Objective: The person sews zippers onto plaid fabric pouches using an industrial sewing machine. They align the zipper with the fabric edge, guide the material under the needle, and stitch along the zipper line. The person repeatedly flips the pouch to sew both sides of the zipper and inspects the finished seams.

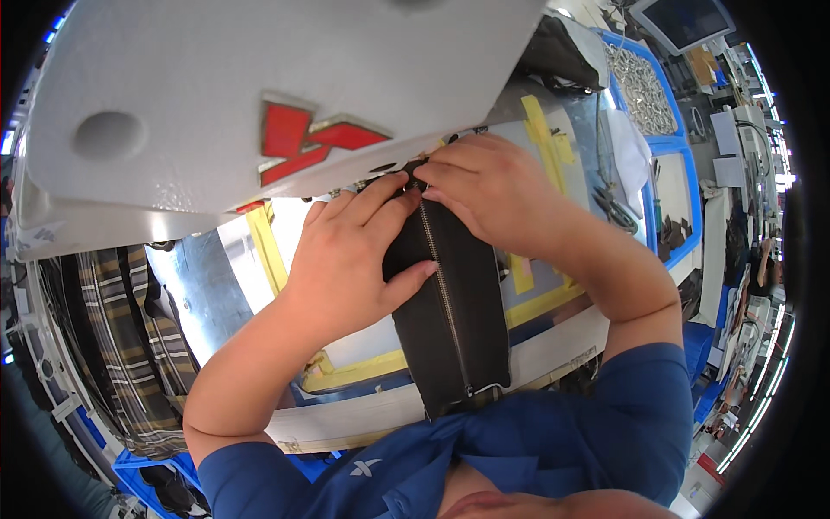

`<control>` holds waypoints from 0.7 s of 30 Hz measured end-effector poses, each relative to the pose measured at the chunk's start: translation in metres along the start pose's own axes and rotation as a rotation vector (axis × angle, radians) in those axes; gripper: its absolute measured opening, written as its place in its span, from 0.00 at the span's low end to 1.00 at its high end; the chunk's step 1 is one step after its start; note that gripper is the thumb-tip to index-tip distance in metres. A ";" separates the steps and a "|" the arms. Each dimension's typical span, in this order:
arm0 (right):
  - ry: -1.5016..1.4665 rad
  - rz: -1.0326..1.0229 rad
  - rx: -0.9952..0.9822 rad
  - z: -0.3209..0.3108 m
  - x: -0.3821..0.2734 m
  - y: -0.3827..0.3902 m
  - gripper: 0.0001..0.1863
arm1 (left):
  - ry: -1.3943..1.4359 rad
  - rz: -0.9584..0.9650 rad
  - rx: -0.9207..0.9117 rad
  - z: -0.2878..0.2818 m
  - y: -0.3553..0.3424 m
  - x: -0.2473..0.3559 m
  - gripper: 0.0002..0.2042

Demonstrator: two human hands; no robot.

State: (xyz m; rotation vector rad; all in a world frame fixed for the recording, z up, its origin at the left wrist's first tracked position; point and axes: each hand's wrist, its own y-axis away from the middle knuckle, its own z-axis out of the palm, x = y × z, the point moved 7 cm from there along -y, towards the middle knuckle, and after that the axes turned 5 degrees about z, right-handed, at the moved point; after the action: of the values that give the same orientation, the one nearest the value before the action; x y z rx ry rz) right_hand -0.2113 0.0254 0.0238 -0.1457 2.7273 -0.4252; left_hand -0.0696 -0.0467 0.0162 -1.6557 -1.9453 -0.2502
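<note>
A long black fabric piece with a metal zipper [445, 298] down its middle lies beneath the white sewing machine head [199, 112] and reaches back to my body. My left hand [341, 255] rests on its left side, fingers stretched toward the machine and thumb spread out beside the zipper teeth. On the other side, my right hand [497, 186] has bent fingers and its thumb pressed together on the fabric near the zipper's far end. Both hands' fingertips almost meet there, close under the machine's edge. The needle area is mostly hidden by the machine head and my fingers.
Yellow tape strips [545, 143] mark the work surface. At the right stand blue bins [694, 195], one filled with metal pieces [641, 86]. Scissors [616, 208] lie near a white cloth. Plaid fabric [130, 346] hangs at the left.
</note>
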 end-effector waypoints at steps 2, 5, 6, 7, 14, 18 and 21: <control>0.006 -0.005 0.006 0.000 0.000 0.001 0.10 | 0.052 0.003 0.012 0.000 -0.001 -0.004 0.34; 0.018 0.017 -0.024 0.001 -0.001 0.000 0.11 | 0.088 -0.011 0.000 -0.002 -0.001 -0.005 0.33; 0.024 0.039 -0.053 0.000 -0.001 0.000 0.12 | 0.094 -0.017 -0.011 -0.002 -0.001 -0.006 0.33; 0.029 0.062 -0.082 0.001 0.000 0.000 0.13 | 0.073 -0.010 -0.011 -0.002 -0.001 -0.005 0.33; 0.050 0.048 -0.071 0.000 -0.004 -0.006 0.08 | -0.001 0.015 -0.015 -0.003 0.000 -0.004 0.32; 0.078 0.038 -0.066 0.002 -0.004 -0.005 0.08 | 0.002 0.010 -0.025 -0.003 0.001 -0.005 0.32; 0.073 0.038 -0.054 0.002 -0.004 -0.005 0.08 | 0.024 -0.003 -0.029 -0.003 0.002 -0.005 0.32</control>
State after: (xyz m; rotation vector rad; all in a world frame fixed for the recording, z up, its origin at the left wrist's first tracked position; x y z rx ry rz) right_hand -0.2061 0.0208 0.0247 -0.0937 2.8096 -0.3531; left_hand -0.0669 -0.0520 0.0154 -1.6604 -1.9356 -0.2992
